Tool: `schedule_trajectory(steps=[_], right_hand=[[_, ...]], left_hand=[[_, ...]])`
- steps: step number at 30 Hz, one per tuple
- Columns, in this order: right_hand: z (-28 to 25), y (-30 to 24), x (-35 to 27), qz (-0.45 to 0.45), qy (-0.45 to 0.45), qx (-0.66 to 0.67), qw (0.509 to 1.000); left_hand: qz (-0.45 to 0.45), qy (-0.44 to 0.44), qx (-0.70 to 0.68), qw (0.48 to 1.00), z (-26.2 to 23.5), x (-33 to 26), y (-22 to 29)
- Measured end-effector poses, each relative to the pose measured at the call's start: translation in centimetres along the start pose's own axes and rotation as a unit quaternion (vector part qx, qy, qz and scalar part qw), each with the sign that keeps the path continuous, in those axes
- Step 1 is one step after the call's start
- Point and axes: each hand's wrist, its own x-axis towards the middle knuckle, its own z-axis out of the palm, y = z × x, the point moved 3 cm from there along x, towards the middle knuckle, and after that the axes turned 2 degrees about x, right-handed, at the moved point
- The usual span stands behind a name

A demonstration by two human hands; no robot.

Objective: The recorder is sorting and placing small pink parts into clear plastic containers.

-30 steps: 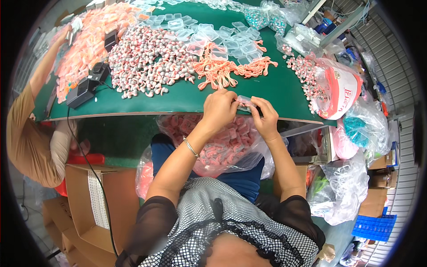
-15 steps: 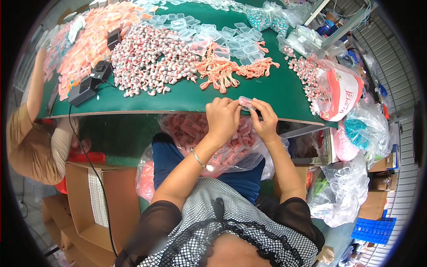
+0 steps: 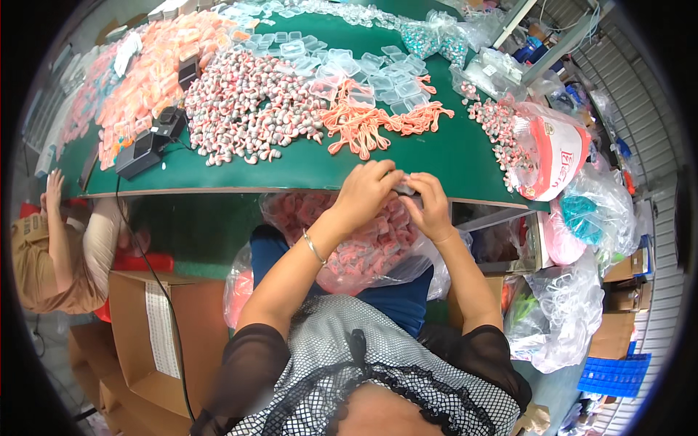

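Note:
My left hand (image 3: 369, 190) and my right hand (image 3: 430, 205) meet at the near edge of the green table (image 3: 465, 156), both pinching a small clear plastic case (image 3: 404, 187) between the fingertips. What the case holds is hidden by my fingers. Just below my hands, on my lap, a clear plastic bag (image 3: 363, 240) is filled with packed pink pieces. A bunch of orange cords (image 3: 371, 120) lies on the table right behind my hands. A big heap of pink-and-grey small parts (image 3: 247, 105) lies further left.
Empty clear cases (image 3: 349, 62) are scattered at the back of the table. A black device (image 3: 145, 149) with a cable sits at its left end. A red-and-white bag (image 3: 552, 156) and more plastic bags stand right. Another person (image 3: 58, 247) is at left, a cardboard box (image 3: 163, 334) below.
My hands stayed together at the table's edge, shifting slightly toward me and down while working the small case. The person at left lowered an arm.

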Motion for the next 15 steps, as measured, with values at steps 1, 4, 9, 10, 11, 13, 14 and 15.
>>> schedule_trajectory(steps=[1, 4, 9, 10, 11, 13, 14, 15], right_hand=[[-0.1, 0.0, 0.0, -0.009, -0.010, -0.002, 1.000], [-0.2, -0.4, 0.6, 0.040, -0.016, 0.033, 0.999], [0.4, -1.2, 2.1, 0.126, -0.045, 0.157, 0.979], [0.6, -1.5, 2.6, 0.119, -0.052, 0.185, 0.974], [0.9, -1.6, 3.4, 0.120, -0.060, 0.205, 0.970], [1.0, 0.0, 6.1, 0.149, -0.173, 0.258, 0.939], [1.5, 1.3, 7.3, 0.177, -0.282, 0.305, 0.892], [1.8, 3.0, 9.0, 0.144, -0.273, 0.355, 0.883]], left_hand=[[0.006, 0.006, -0.003, 1.000, 0.4, -0.3, -0.1], [0.009, 0.018, -0.025, 0.999, 0.1, -0.3, -0.3], [-0.015, 0.015, -0.146, 0.989, -1.6, -1.0, -1.2], [-0.037, 0.036, -0.162, 0.985, -2.3, -1.1, -1.2], [-0.060, 0.056, -0.177, 0.981, -3.0, -1.3, -1.2], [-0.098, 0.060, -0.188, 0.975, -4.1, -1.7, -1.1], [-0.135, 0.062, -0.200, 0.969, -4.3, -1.9, -1.1], [-0.136, 0.066, -0.180, 0.972, -4.4, -2.3, -0.4]])
